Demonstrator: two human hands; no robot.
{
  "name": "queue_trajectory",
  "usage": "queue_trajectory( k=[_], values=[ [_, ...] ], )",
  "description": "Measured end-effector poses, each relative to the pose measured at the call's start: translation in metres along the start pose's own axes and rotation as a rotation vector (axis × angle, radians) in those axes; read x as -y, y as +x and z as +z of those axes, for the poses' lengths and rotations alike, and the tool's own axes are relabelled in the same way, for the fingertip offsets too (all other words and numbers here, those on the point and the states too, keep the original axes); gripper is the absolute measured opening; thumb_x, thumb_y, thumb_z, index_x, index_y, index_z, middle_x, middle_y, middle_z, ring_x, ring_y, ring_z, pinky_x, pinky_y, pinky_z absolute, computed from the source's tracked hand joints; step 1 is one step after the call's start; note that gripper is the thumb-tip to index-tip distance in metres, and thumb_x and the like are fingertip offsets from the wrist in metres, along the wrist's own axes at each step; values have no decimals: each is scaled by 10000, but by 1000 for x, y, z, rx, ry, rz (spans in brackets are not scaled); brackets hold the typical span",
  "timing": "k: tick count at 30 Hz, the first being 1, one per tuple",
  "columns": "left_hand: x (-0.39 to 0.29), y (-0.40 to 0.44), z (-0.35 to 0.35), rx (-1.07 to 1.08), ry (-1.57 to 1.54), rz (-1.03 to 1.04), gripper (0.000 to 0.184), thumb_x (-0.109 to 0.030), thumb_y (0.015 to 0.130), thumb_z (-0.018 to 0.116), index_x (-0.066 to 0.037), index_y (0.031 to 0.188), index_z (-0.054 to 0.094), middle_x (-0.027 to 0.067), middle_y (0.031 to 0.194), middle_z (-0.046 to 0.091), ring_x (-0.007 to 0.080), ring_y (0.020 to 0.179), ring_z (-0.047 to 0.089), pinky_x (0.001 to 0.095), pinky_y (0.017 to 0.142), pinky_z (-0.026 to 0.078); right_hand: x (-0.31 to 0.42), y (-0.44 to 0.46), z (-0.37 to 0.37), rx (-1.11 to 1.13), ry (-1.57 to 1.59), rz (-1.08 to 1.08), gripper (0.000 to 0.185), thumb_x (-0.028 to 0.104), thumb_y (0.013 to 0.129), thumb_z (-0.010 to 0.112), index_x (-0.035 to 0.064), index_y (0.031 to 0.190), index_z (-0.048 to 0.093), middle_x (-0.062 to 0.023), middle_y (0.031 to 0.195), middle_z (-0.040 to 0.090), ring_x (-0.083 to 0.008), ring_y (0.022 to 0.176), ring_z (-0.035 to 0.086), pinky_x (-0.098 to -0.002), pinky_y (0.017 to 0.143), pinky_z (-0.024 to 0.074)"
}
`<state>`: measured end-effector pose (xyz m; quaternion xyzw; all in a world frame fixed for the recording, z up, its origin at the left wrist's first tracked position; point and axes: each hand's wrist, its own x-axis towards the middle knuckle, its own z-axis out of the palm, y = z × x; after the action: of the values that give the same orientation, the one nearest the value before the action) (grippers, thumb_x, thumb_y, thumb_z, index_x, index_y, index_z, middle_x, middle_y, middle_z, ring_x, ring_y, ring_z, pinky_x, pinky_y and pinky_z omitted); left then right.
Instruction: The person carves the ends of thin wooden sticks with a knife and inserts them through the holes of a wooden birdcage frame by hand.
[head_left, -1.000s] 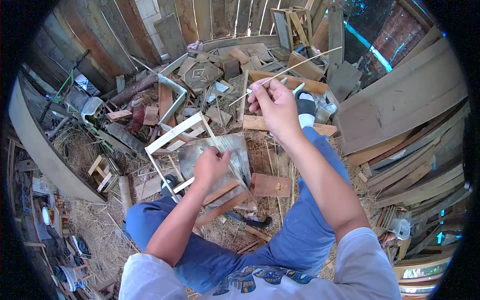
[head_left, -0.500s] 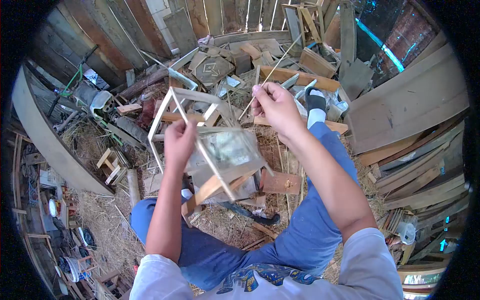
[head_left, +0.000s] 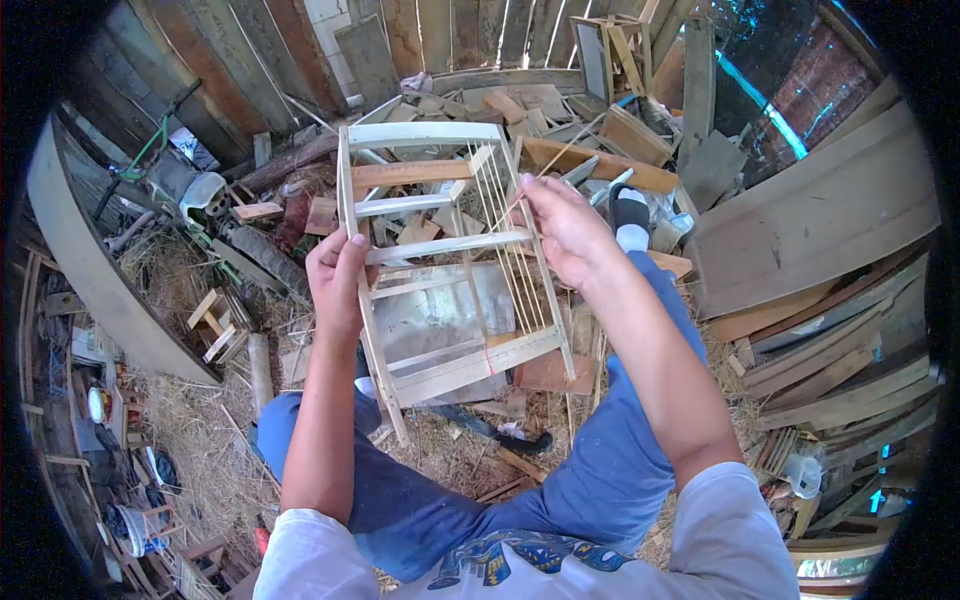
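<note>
A light wooden frame [head_left: 455,246] with crossbars is held up between my hands, over a metal sheet [head_left: 430,315]. My left hand [head_left: 338,275] is closed round the frame's left side rail. Several thin sticks [head_left: 513,270] run lengthwise inside the frame near its right side. My right hand [head_left: 562,222] is pinched at the right rail, with a thin stick [head_left: 585,131] sticking out up and to the right from its fingers. Whether those fingers also grip the rail I cannot tell.
Wood scraps [head_left: 420,232] are piled beyond the frame. A long curved board [head_left: 120,270] stands at the left, a wide board [head_left: 815,215] at the right. A small wooden piece [head_left: 215,325] lies on the straw. A dark curved tool [head_left: 520,441] lies between my legs.
The frame has been lifted and turned to face me, and its thin sticks now show. My left hand holds its left rail. My right hand has come down to the right rail with its stick.
</note>
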<state>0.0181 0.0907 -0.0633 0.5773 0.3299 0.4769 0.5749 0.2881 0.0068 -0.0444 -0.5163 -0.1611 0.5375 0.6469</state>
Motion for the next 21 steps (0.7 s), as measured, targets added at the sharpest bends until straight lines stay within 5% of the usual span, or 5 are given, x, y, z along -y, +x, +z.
queue_trajectory(
  k=[4, 7, 10, 14, 21],
  values=[
    [0, 8, -5, 27, 2, -31, 319, -311, 1053, 581, -65, 856, 626, -40, 714, 539, 47, 601, 465, 226, 527, 336, -9, 1, 0, 99, -12, -52, 188, 283, 1038, 662, 99, 1002, 652, -4, 932, 644, -147, 815, 617, -303, 765, 507],
    [-7, 8, -1, 96, 136, -194, 372, -360, 1117, 480, -40, 1011, 636, -12, 811, 596, 85, 789, 526, 260, 711, 418, -16, 7, -8, 61, -11, -62, 195, 271, 1046, 652, 82, 997, 645, -8, 924, 642, -144, 850, 620, -308, 798, 507],
    [2, 13, -9, 179, 319, -218, 394, -376, 1118, 472, -37, 1023, 650, 12, 849, 645, 106, 816, 548, 284, 765, 445, -19, 10, -10, 69, -44, -45, 187, 257, 1050, 646, 75, 1006, 641, -12, 931, 643, -148, 848, 614, -306, 824, 508],
    [12, 19, -16, 202, 275, -384, 434, -416, 1061, 585, -8, 1164, 692, 29, 961, 687, 124, 919, 591, 298, 877, 457, -13, 6, -12, 115, 18, -10, 180, 252, 1054, 641, 74, 1027, 639, -13, 949, 642, -149, 866, 608, -312, 832, 511],
    [12, 18, -2, 126, 377, -492, 435, -381, 1010, 682, 20, 1178, 688, 52, 964, 701, 137, 902, 615, 298, 865, 468, -16, 10, -17, 104, 7, 44, 174, 241, 1044, 661, 68, 1034, 637, -14, 962, 643, -155, 880, 605, -310, 838, 514]
  ],
)
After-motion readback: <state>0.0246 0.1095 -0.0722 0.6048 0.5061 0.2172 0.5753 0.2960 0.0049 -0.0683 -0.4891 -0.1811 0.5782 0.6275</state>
